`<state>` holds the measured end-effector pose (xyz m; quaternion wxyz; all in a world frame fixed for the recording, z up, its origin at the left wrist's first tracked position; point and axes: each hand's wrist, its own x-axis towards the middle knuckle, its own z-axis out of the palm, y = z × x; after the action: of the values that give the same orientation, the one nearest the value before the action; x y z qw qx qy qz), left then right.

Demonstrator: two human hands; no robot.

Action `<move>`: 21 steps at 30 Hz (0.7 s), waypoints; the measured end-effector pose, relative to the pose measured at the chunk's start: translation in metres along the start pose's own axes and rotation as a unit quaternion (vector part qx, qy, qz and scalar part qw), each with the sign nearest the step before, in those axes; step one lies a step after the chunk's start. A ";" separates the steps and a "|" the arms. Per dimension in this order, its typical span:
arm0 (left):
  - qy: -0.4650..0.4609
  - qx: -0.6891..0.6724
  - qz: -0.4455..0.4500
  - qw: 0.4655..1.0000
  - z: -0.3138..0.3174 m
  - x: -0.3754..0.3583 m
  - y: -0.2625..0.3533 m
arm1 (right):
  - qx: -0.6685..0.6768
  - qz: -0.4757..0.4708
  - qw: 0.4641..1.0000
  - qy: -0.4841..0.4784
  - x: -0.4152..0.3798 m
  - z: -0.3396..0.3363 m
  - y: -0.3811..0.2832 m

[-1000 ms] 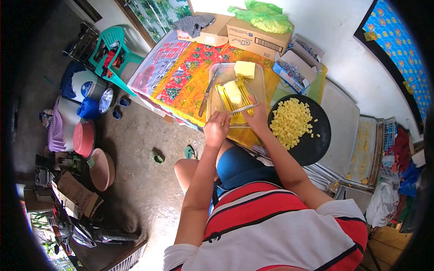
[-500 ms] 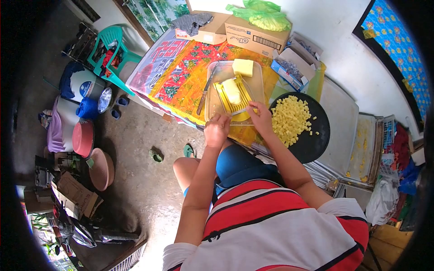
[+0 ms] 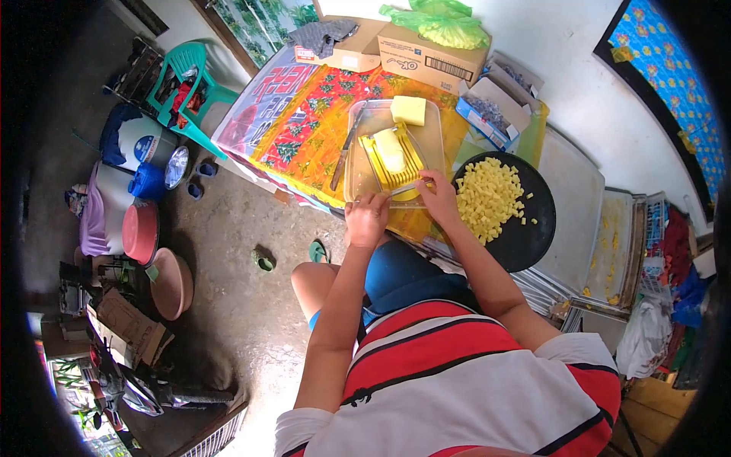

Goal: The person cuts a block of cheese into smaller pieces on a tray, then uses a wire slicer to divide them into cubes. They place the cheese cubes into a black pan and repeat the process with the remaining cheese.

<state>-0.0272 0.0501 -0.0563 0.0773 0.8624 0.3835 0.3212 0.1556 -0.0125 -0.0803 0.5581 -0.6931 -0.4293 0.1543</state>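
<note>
A yellow slicer [image 3: 402, 178] with a row of parallel slots and a thin metal frame lies in a clear plastic tray [image 3: 435, 137]. On it rests a pale yellow block [image 3: 390, 151]. My left hand [image 3: 367, 219] is closed at the near left corner of the slicer's frame, its fingertips partly hidden. Pinched fingers of my right hand [image 3: 437, 196] hold the frame's near right corner. A second yellow block [image 3: 409, 110] sits at the tray's far end. Along the tray's left side lies a knife [image 3: 345, 154]. Yellow cubes [image 3: 487, 199] are heaped on a round black pan [image 3: 542, 228] right of my right hand.
Cardboard boxes [image 3: 430, 57] and an opened box of small packets [image 3: 487, 114] stand at the table's back. Metal trays [image 3: 567, 186] lean at the right. A green chair [image 3: 186, 65], basins [image 3: 141, 232] and slippers [image 3: 263, 261] are on the floor at left.
My left hand's fingers have spread slightly over the tray's near edge. The yellow patch below the slicer's near edge shows less now. My right hand stays almost in place.
</note>
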 end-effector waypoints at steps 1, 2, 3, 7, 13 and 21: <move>0.001 0.005 0.004 1.000 0.000 -0.001 0.000 | 0.001 -0.001 1.000 -0.001 0.000 0.000 0.001; 0.001 0.008 0.003 1.000 0.000 -0.001 0.000 | 0.002 -0.002 1.000 -0.002 0.000 0.000 0.002; 0.002 0.011 0.002 1.000 0.001 -0.002 0.000 | 0.003 0.012 1.000 -0.016 0.000 -0.001 0.001; -0.021 0.054 0.019 0.998 0.006 -0.005 -0.004 | -0.100 -0.025 0.994 -0.019 -0.001 -0.003 0.007; 0.002 0.046 0.012 0.999 0.009 -0.007 -0.004 | -0.203 -0.124 0.971 0.015 0.007 0.003 -0.028; -0.057 0.073 -0.034 0.995 0.012 -0.006 -0.001 | -0.131 -0.070 0.988 -0.051 0.054 0.051 -0.061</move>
<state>-0.0233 0.0483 -0.0694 0.0465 0.8694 0.4297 0.2395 0.1259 0.0624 -0.0278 0.4491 -0.7198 -0.5211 0.0925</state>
